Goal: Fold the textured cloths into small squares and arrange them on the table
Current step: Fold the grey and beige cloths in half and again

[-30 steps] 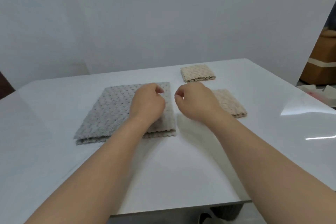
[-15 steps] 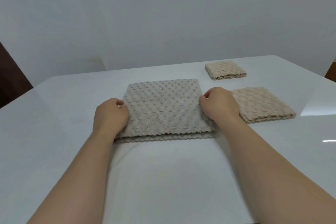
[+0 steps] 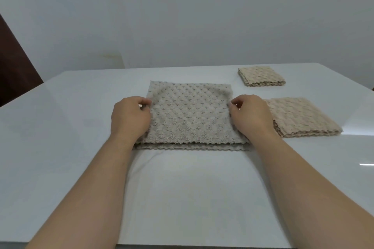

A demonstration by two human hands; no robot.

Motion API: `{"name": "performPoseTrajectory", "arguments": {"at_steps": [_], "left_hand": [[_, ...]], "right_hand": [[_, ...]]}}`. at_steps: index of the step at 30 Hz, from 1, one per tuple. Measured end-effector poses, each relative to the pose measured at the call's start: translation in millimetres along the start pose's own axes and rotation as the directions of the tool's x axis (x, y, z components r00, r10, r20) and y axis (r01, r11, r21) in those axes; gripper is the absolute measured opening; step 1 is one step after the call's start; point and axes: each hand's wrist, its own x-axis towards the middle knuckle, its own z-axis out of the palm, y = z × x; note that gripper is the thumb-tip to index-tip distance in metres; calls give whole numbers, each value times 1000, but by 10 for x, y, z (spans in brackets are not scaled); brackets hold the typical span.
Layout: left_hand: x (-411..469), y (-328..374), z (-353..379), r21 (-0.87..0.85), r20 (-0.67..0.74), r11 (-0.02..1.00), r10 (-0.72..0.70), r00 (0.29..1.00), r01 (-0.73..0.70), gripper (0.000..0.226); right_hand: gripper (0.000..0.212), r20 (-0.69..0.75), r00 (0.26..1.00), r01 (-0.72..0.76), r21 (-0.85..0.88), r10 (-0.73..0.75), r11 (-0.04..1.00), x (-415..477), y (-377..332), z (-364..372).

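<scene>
1. Head view, progress: two beige dimpled cloths look finished. The far folded cloth (image 3: 261, 76) sits near the back right of the white worktop (image 3: 60, 147) as a small stacked square. The near folded cloth (image 3: 303, 117) lies well in front of it, just right of the right hand, also multi-layered.
2. Head view, in work: the grey-beige dimpled cloth (image 3: 190, 115) lies flat at the worktop centre, folded at least once. Two scalloped layers show along its near edge, the lower one sticking out slightly. It is clearly larger than the two finished squares, so I judge at least one more fold is left, then placement with the others.
3. No other unfolded cloths are visible on the worktop, so this one looks like the last in view.
4. Head view, left hand (image 3: 130, 118): curled, fingers bent inward, pinching or pressing the cloth's left edge about halfway along. Fingertips are partly hidden, so I can't tell whether it grips one layer or both.
5. Head view, right hand (image 3: 251, 117): same posture, mirrored on the right edge, thumb and fingers closed on the cloth's border. It overlaps the near folded cloth's left edge in the picture; can't tell if it touches it.
6. Cloth is not lifted; both hands hold it against the worktop.
</scene>
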Motion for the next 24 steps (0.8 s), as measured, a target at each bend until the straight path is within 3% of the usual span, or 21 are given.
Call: {"name": "performPoseTrajectory", "arguments": {"at_steps": [7,13,17,21,24], "left_hand": [[-29,26,-106,-271,55,961,-47,997,60,16],[-17,-45,-75,-313,121,942,-90,989,124,27],[-8,-68,-68,-250,164,961,-74,984,114,39],[-8,-65,-58,-254,178,964,-35,983,80,44],[-24,-21,-87,-437,197,888,-62,978,144,43]], "right_hand": [[12,-8,1000,29,304,-28,952,-48,-60,-51],[9,51,997,25,470,-56,882,-86,-149,-132],[5,88,993,13,612,-84,791,-89,-191,-148],[20,168,981,-55,732,-101,679,-111,-176,-179],[29,202,976,-111,789,-84,604,-96,-168,-176]]}}
